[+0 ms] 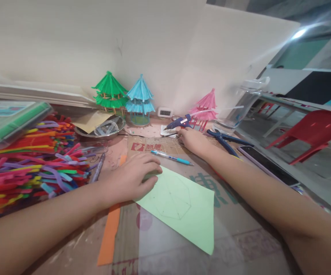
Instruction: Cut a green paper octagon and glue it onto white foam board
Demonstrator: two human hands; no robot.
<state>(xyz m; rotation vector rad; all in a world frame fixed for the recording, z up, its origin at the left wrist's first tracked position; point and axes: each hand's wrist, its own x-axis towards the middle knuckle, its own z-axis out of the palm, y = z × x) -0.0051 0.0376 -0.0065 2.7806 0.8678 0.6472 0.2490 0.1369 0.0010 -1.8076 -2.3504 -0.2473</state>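
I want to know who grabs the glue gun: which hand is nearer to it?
Right. The right hand lies just below the glue gun, perhaps touching it. The left hand rests on the green paper, well away.

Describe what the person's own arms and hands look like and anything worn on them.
Both arms are bare up to the frame edge, with no sleeves in view. The left hand and right hand wear no gloves; no rings, watch or bracelet are visible. The fingers look slim with short nails, no markings.

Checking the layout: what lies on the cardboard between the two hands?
A blue-green pen lies on the brown cardboard sheet, between the left hand and right hand, head view.
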